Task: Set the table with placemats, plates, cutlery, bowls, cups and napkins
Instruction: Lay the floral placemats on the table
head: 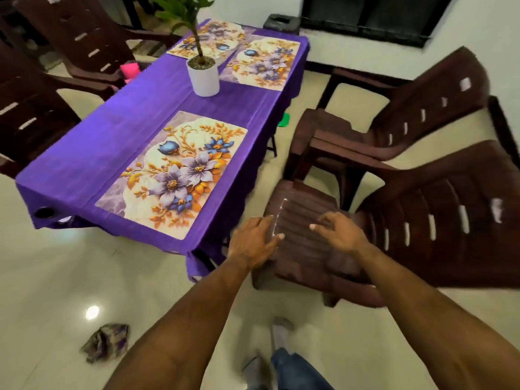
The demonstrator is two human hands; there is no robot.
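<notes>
Both arms reach forward over the seat of the nearest brown plastic chair (304, 220), which stands at the right side of the counter (92, 164). The left hand (253, 239) hangs above the seat's front left edge with its fingers straight and loosely spread, grasping nothing; whether it touches the seat cannot be told through the blur. The right hand (340, 230) hovers over the middle of the seat, its fingers relaxed and slightly bent, also holding nothing.

The counter is covered by a purple tablecloth (118, 130). Three floral placemats lie on it: the near placemat (174, 175) sits toward the right half of the near end, a far right placemat (263, 63) lies at the far end, and a far left placemat (213, 38) lies just beside it, its corner touching or slightly overlapping the other. A potted plant (203, 76) in a white pot stands upright between the near placemat and the far pair.

A second brown chair (394, 116) stands behind the first, and more brown chairs (33, 114) line the left side. A crumpled cloth (105, 342) lies on the glossy floor (56, 277) near the person's left arm. A jeans leg (295, 372) and a socked foot show at the bottom edge.
</notes>
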